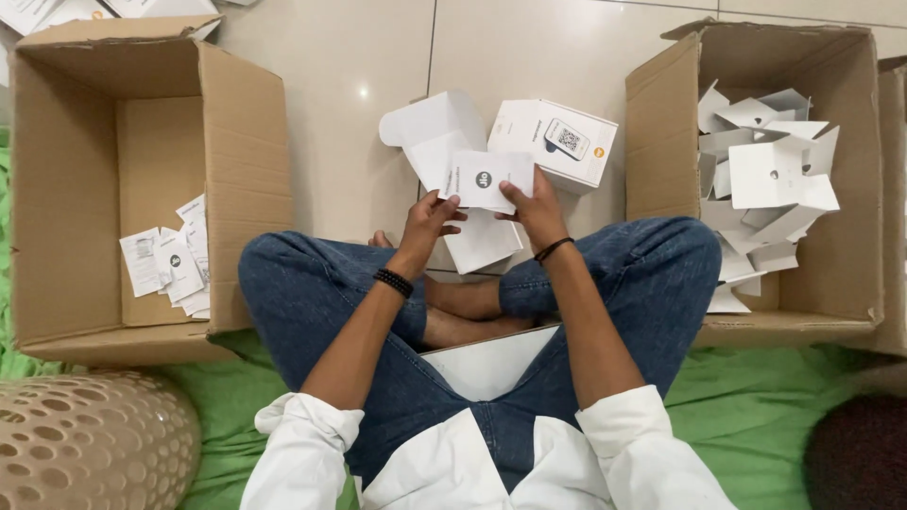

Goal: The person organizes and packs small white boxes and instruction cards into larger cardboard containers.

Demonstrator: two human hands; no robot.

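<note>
Between my crossed knees on the pale tiled floor [331, 142], I hold a small white card [491, 179] with a round dark mark. My left hand [430, 219] pinches its lower left edge, fingers closed on it; my right hand [537, 210] grips the lower right corner the same way. Just behind the card stands an opened white carton [436, 132], and beside it a closed white box [565, 142] with a printed picture. At my left, a brown cardboard box [142, 189] holds a few loose paper slips [170, 266], so little has gathered there. At my right, another cardboard box [850, 189] is well filled with flattened white cartons [770, 175]. By my judgement, many are done; at least one box remains.
</note>
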